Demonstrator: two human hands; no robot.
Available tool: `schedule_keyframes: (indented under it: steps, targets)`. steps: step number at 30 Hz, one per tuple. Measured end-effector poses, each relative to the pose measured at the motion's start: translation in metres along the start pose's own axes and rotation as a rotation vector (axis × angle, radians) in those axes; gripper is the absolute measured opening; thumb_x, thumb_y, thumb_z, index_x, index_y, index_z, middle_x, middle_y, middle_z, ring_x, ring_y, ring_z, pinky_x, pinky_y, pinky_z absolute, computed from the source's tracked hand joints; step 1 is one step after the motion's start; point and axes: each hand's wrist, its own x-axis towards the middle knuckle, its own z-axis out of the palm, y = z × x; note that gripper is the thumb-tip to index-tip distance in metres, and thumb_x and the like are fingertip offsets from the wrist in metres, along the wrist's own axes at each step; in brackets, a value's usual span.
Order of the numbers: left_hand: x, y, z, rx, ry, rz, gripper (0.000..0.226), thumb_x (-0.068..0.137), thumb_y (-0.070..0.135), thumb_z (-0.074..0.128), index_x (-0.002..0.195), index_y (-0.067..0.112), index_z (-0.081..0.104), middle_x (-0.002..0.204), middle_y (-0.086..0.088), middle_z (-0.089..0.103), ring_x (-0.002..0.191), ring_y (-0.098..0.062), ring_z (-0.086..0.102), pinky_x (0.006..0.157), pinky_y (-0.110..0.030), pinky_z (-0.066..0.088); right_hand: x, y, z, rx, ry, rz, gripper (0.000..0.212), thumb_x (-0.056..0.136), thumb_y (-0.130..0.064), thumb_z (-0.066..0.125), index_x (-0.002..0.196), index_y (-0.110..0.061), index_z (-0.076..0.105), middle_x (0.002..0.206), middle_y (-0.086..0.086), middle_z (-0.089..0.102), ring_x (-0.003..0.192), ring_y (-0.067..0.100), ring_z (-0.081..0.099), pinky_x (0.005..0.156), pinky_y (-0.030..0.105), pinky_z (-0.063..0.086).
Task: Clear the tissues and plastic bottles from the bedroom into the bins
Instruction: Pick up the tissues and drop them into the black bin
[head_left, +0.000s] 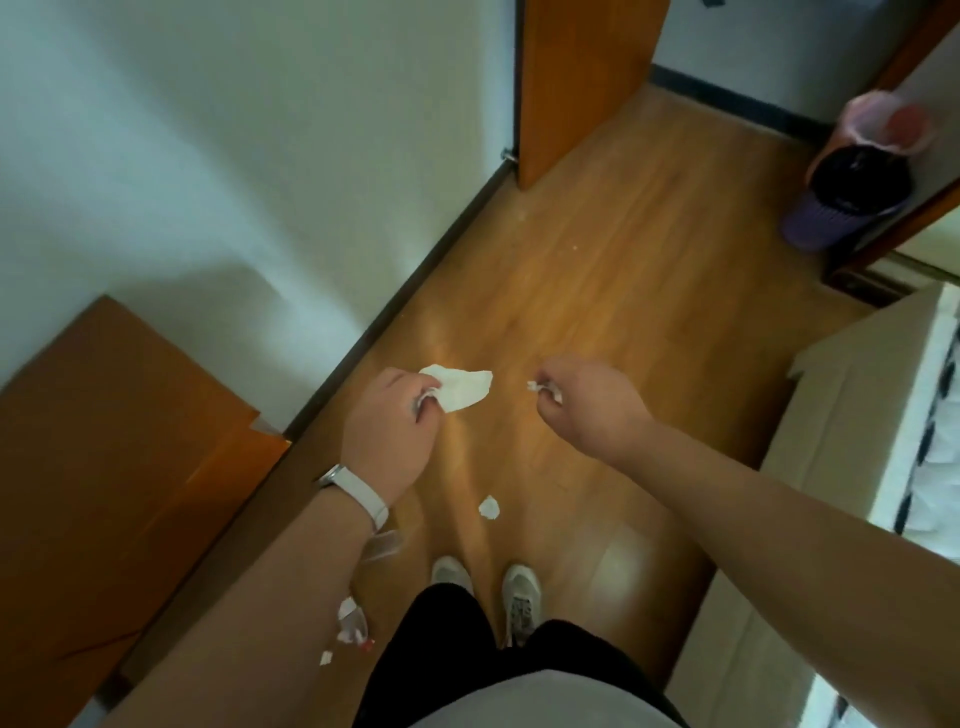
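My left hand (387, 423) is closed on a white tissue (460, 388) that sticks out to the right of the fingers. My right hand (587, 400) pinches a small crumpled tissue scrap (540, 387). Both hands hang over the wooden floor in front of my feet. A loose tissue piece (489, 506) lies on the floor just ahead of my shoes. A clear plastic bottle (384, 544) lies partly hidden under my left forearm. More tissue bits and a bottle with a red cap (353, 621) lie lower left. Two bins stand far right: one with a black liner (852, 195), one with a pink liner (883, 124).
A wooden cabinet (119, 467) stands on the left against the white wall. A bed with a pale frame (852, 415) runs along the right. An open wooden door (582, 83) is ahead, and floor stretches between me and the bins.
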Motion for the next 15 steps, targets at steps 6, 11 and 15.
schedule_keyframes:
  steps: [6, 11, 15]
  targets:
    - [0.039, 0.036, -0.021, -0.021, 0.027, 0.088, 0.019, 0.095, 0.030, 0.058, 0.111, 0.021, 0.064, 0.104, 0.006, 0.060, 0.091, -0.009, 0.055, 0.064, -0.007, 0.035, 0.011, 0.007, -0.051, -0.004, 0.130, 0.044, 0.017, 0.092, -0.026, 0.053, 0.102, -0.016, 0.062, 0.096, 0.000, 0.064, 0.084, 0.021, 0.057, 0.066, 0.035, 0.048]
    - [0.095, 0.058, -0.024, -0.100, 0.031, 0.169, 0.015, 0.095, 0.027, 0.058, 0.107, 0.020, 0.063, 0.099, 0.007, 0.057, 0.086, -0.010, 0.058, 0.064, -0.014, 0.045, 0.039, 0.017, -0.084, 0.014, 0.250, 0.141, 0.017, 0.089, -0.026, 0.056, 0.101, -0.016, 0.065, 0.091, -0.001, 0.064, 0.082, 0.021, 0.059, 0.068, 0.038, 0.052]
    - [0.159, 0.061, -0.023, -0.152, 0.022, 0.217, 0.015, 0.094, 0.028, 0.058, 0.106, 0.020, 0.063, 0.097, 0.006, 0.060, 0.085, -0.010, 0.058, 0.063, -0.017, 0.047, 0.081, 0.025, -0.101, 0.088, 0.345, 0.246, 0.014, 0.086, -0.024, 0.059, 0.095, -0.016, 0.066, 0.085, -0.002, 0.061, 0.081, 0.020, 0.058, 0.067, 0.034, 0.049]
